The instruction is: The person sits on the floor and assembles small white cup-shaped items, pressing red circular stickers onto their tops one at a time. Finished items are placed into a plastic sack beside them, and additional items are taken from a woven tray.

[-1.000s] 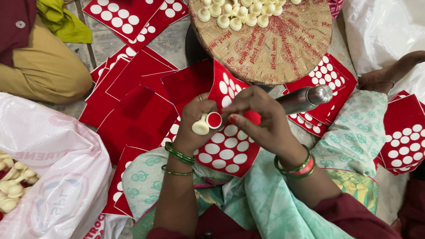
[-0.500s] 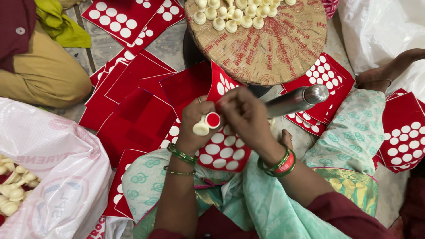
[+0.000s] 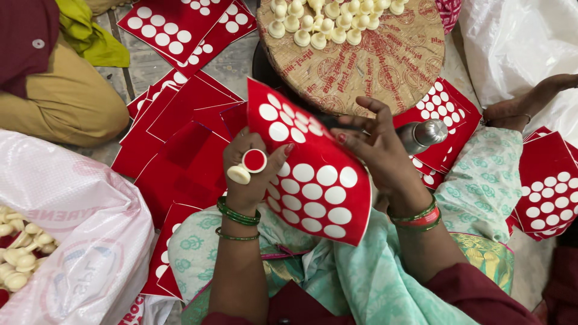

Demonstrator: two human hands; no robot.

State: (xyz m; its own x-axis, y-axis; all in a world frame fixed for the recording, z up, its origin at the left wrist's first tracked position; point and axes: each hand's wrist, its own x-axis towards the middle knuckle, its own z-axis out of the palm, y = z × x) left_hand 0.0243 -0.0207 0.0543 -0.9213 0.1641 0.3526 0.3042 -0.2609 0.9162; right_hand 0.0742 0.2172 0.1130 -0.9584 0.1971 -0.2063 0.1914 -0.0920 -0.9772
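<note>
Over the lap, head view | I see left hand [image 3: 248,174] with fingers pinched on a small cream piece with a red disc [image 3: 248,164] and the red sticker sheet [image 3: 313,165] | right hand [image 3: 376,147] fingers together, gripping the sheet's far edge | round woven tray [image 3: 385,60] of cream pieces just beyond.

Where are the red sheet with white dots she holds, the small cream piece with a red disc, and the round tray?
red sheet [image 3: 313,180], head view, middle of its dotted face.
cream piece [image 3: 239,174], head view, its rounded cream part.
round tray [image 3: 385,63], head view, bare printed top.
</note>
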